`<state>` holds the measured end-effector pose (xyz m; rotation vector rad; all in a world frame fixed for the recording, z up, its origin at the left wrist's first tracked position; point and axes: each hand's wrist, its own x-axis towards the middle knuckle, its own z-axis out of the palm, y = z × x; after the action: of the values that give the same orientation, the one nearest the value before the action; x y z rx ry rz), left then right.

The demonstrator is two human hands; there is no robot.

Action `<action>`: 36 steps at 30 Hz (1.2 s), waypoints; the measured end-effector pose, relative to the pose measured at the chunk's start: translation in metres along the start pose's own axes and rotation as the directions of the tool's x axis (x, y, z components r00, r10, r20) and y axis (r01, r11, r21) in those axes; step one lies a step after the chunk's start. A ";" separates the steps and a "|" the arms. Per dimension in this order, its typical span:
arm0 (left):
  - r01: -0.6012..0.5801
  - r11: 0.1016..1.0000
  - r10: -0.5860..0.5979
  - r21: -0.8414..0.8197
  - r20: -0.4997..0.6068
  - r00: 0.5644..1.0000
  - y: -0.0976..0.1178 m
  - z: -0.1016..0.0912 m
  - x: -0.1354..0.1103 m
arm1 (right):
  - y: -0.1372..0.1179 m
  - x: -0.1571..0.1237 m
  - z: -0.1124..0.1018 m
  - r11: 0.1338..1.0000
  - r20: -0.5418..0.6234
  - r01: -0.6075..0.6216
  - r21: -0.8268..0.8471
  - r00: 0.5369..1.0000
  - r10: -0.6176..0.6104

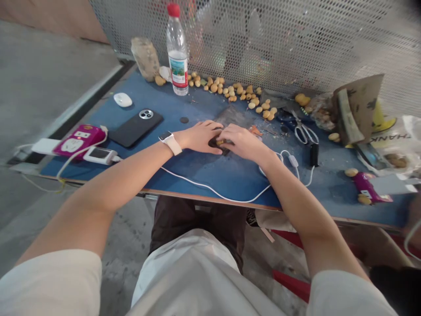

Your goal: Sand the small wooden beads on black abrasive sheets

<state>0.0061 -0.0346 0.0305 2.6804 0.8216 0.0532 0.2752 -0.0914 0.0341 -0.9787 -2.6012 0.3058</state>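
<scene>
Well, the left hand (200,137) and right hand (241,141) met at the fingertips, both closed on a small tan lump (219,142) and a dark object (224,151) just above a blue tabletop (210,175). Beyond them lay a scattered row of tan lumps (230,90); steel scissors (304,131) sat right of the hands, a black phone (136,127) left.

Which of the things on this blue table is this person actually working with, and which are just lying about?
Working with: the left hand and right hand, both closed around a small dark lump; the small tan rounded pieces lying beyond them.

Lying about: steel scissors, a black smartphone, a white computer mouse, a plastic water bottle.
</scene>
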 end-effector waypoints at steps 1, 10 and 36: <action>-0.002 1.000 0.002 0.004 -0.002 1.000 0.000 0.000 0.000 | 0.000 -0.004 -0.005 1.000 0.028 0.007 0.010 1.000 -0.007; -0.024 0.999 0.024 0.025 -0.007 1.000 -0.001 0.000 0.000 | -0.003 -0.008 0.004 0.999 -0.029 -0.033 -0.005 0.999 0.033; 0.002 1.000 -0.002 0.024 0.015 1.000 0.000 -0.001 -0.003 | 0.007 -0.024 -0.018 0.979 0.040 -0.158 0.126 0.987 0.154</action>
<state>0.0036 -0.0365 0.0315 2.6987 0.8252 0.0232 0.3030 -0.1010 0.0424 -1.1416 -2.4998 0.5253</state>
